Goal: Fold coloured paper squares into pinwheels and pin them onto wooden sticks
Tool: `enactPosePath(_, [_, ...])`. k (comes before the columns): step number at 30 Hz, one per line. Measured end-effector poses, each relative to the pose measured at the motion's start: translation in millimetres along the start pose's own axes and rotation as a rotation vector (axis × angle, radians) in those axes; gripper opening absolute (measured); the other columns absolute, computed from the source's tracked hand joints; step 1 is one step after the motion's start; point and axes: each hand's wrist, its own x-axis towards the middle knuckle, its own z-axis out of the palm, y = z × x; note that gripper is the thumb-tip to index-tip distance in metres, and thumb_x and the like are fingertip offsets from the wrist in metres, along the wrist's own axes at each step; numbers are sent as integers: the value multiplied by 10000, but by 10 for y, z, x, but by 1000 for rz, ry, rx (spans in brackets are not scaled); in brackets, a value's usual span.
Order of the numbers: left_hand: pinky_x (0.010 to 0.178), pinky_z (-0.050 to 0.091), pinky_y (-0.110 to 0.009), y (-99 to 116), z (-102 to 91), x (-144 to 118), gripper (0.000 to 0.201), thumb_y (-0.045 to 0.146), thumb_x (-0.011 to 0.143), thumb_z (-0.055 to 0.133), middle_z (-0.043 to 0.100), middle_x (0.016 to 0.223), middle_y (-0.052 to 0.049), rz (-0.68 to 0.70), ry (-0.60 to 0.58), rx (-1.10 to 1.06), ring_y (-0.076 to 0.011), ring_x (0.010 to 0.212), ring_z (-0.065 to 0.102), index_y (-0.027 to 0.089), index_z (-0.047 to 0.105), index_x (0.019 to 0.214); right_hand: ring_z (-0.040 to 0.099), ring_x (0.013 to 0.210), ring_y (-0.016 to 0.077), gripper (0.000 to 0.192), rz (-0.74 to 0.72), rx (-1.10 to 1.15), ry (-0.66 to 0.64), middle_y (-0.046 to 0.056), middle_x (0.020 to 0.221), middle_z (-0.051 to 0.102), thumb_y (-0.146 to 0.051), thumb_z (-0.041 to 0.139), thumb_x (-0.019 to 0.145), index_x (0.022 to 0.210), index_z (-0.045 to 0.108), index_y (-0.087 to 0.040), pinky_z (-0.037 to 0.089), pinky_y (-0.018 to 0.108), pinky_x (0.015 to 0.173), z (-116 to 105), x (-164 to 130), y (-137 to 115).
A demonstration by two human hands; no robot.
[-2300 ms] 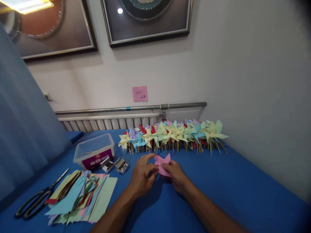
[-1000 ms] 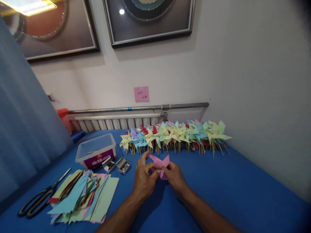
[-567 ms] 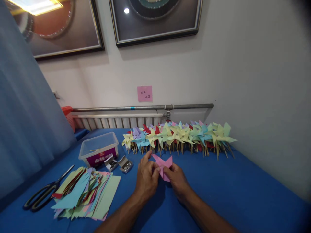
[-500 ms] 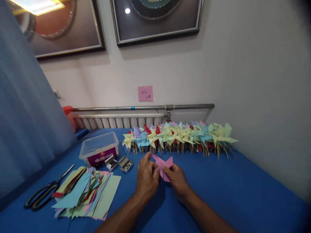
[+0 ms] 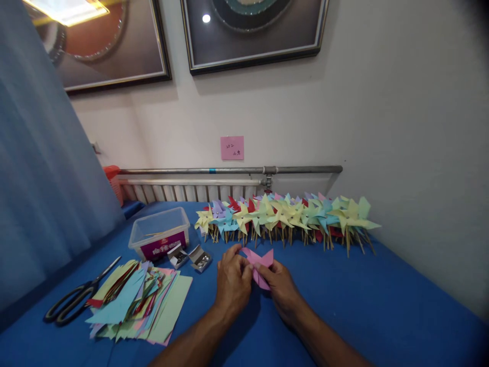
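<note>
A pink paper pinwheel (image 5: 262, 278), its blades folded inward, is held above the blue table between both hands. My left hand (image 5: 234, 278) grips its left side, fingers curled in near the centre. On the right side, my right hand (image 5: 281, 288) pinches the paper with the thumb on top. The fingers cover the middle of the pinwheel, so I cannot see whether a pin is there. Beyond the hands stand many finished paper pinwheels (image 5: 267, 216) on thin wooden sticks, in yellow, green, blue, red and purple.
Left of the hands lie a pile of coloured paper (image 5: 171, 306) and black-handled scissors (image 5: 72, 300). Behind these are two small boxes of metal pins, a nearer one (image 5: 200, 259) and another (image 5: 177, 256), and a clear plastic tub (image 5: 158, 232). A blue curtain (image 5: 42, 153) hangs at left.
The view has shifted slightly, so everything appears a little further right. Both hands keep their hold on the pink pinwheel, with barely any change in the fingers.
</note>
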Motion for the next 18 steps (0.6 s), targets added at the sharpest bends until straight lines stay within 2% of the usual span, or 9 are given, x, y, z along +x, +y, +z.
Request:
enactPosePath(6, [1075, 368, -611, 15, -24, 8, 174, 153, 867, 594, 644, 1339, -104, -12, -33, 3, -319, 1256, 564, 196, 590, 699, 583, 627, 145, 379, 22, 11, 3, 7, 703, 699, -439, 865, 629, 825, 717, -151, 444, 256, 617, -29, 20, 33])
enactPosePath(11, [1055, 410, -557, 3, -29, 16, 163, 150, 884, 575, 660, 1299, -100, 33, 11, -8, -292, 1209, 591, 198, 597, 729, 585, 626, 149, 344, 13, -20, 8, 6, 695, 696, -407, 861, 628, 814, 715, -157, 446, 260, 614, -48, 55, 57])
enactPosePath(18, [1064, 387, -567, 6, -27, 20, 160, 147, 879, 575, 657, 1313, -106, 17, -22, 36, -296, 1227, 579, 190, 604, 728, 598, 634, 154, 327, 32, -36, -12, 7, 698, 698, -409, 833, 641, 805, 701, -158, 445, 257, 606, -18, 34, 54])
